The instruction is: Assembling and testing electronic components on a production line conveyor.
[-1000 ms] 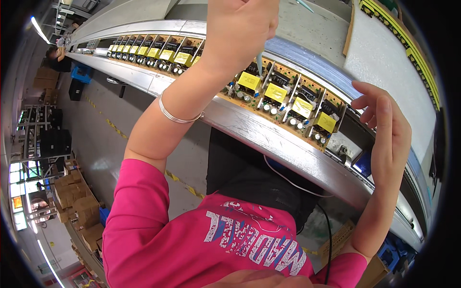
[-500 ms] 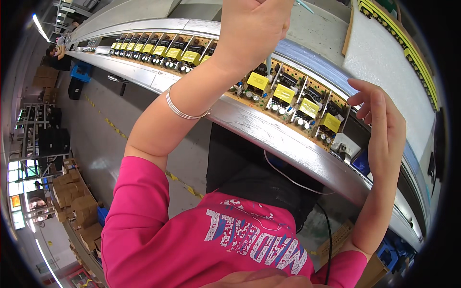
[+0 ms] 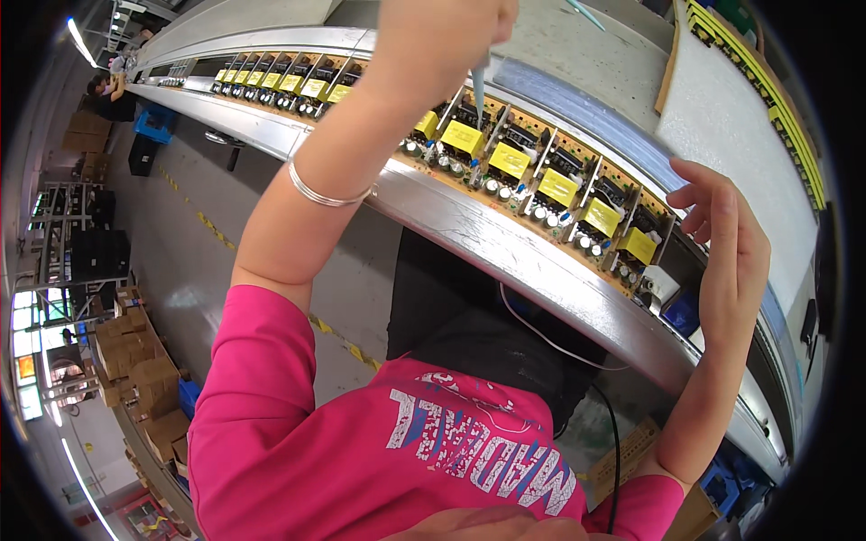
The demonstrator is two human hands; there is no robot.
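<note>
Now, line by line, as I read it from my station:

Tool: a thin pale rod (image 3: 478,83) pokes down out of my left hand (image 3: 442,36), its tip just above the boards. I judge it light and stiff, best gripped high on the shaft as it is now.

Left hand: closed around the tool; its fingers are hidden behind the fist.

Boards: a row of circuit boards (image 3: 532,176) stands side by side on the conveyor (image 3: 505,243), each with a yellow block, black parts and small silver cans. I judge them light and rigid but fragile, with the parts easy to bend; the bare edges are the safe place to hold, not the tops.

Right hand: my right hand (image 3: 722,248) is open, fingers spread and slightly curled, holding nothing, near the end board (image 3: 639,245) at the right of the row. Whether it touches the belt frame I cannot tell.

Around: a white block (image 3: 661,284) and a blue part (image 3: 683,314) sit just past the last board. A grey foam sheet (image 3: 731,126) lies behind the line.

In the way: my left forearm with its silver bangle (image 3: 327,191) crosses the rail and hides several boards. A thin cable (image 3: 550,335) hangs below the rail.

Farther off: cardboard boxes (image 3: 135,361) stacked on the floor at left; another person (image 3: 106,86) sits far up the line.
</note>
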